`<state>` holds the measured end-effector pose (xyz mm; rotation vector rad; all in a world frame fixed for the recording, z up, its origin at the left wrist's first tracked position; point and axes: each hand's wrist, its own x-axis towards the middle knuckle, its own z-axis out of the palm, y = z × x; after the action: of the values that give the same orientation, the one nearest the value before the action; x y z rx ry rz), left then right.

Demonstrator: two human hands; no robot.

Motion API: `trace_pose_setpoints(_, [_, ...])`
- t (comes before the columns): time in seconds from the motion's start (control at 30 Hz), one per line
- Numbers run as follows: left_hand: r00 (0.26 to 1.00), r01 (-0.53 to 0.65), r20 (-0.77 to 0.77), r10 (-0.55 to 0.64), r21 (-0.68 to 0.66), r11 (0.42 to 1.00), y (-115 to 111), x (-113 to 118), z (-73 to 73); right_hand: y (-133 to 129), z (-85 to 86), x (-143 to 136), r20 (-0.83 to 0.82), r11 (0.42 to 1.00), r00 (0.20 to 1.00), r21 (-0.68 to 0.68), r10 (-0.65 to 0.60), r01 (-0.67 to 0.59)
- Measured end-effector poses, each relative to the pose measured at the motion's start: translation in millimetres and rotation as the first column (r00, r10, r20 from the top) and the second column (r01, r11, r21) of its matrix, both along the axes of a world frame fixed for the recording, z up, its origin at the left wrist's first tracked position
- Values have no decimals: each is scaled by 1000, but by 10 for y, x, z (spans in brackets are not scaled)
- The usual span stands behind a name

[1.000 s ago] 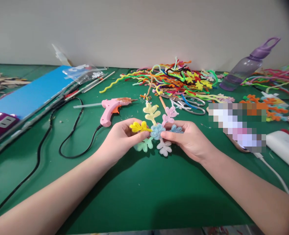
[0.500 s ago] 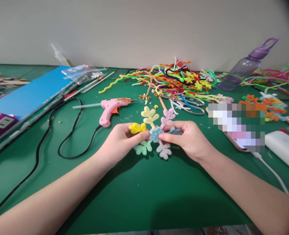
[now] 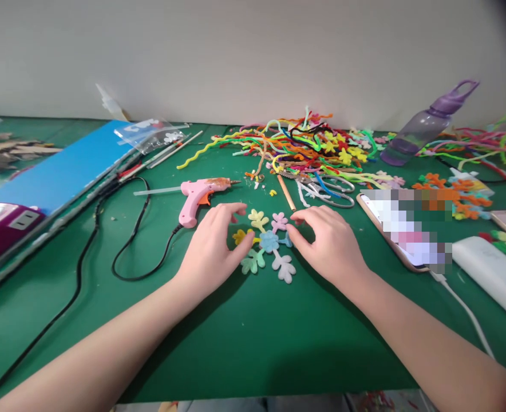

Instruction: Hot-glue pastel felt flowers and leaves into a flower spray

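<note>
A pipe-cleaner snowflake (image 3: 269, 241) lies flat on the green table, with a light-blue flower centre and leafy arms in yellow, cream, pink, blue, white and mint. My left hand (image 3: 218, 243) hovers at its left side, thumb and fingers apart, nothing held; the thumb tip overlaps the yellow arm in view. On the right, my right hand (image 3: 328, 240) is beside the blue arm, thumb and index spread with nothing between them. Whether either hand still touches the snowflake is hard to tell. Beyond the left hand rests a pink glue gun (image 3: 197, 194) with a glue stick in its back.
Behind lie scissors (image 3: 332, 191), a wooden stick (image 3: 286, 193) and a heap of pipe cleaners (image 3: 296, 143). A phone (image 3: 399, 229), white power bank (image 3: 489, 274) and purple bottle (image 3: 420, 131) stand right. A black cord (image 3: 80, 257) and blue board (image 3: 72, 160) occupy the left.
Both hands have let go of the snowflake and opened. It was held between them and now lies on the table. The camera view has shifted slightly.
</note>
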<state>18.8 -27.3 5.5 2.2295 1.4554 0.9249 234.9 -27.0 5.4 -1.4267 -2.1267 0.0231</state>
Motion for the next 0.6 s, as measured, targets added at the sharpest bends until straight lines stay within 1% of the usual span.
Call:
trace_pose_setpoints(0.03, [999, 27, -42, -24, 55, 998, -3, 3, 2, 10, -9, 5, 7, 999, 1000, 22, 29, -30])
trace_pose_setpoints(0.1, [987, 118, -123, -106, 92, 989, -16, 11, 7, 32, -17, 12, 6, 993, 993, 20, 120, -120])
trace_pose_setpoints(0.17, [965, 198, -185, -183, 66, 978, -35, 19, 9, 55, -18, 17, 17, 977, 977, -18, 213, -213])
trace_pose_setpoints(0.23, [947, 239, -228, -227, 26, 971, -51, 24, 1, 72, -21, 20, 50, 963, 962, -62, 267, -264])
trace_pose_setpoints(0.37, [940, 236, -251, -230, -5, 972, -52, 22, -26, 77, -18, 23, 111, 951, 947, -114, 301, -289])
trace_pose_setpoints(0.47, [946, 220, -246, -212, 5, 975, -41, 16, -24, 68, 7, 20, 81, 949, 951, -125, 299, -288])
trace_pose_setpoints(0.6, [950, 189, -255, -180, 10, 982, -52, 11, 15, 76, 35, 23, 36, 952, 960, -140, 278, -271])
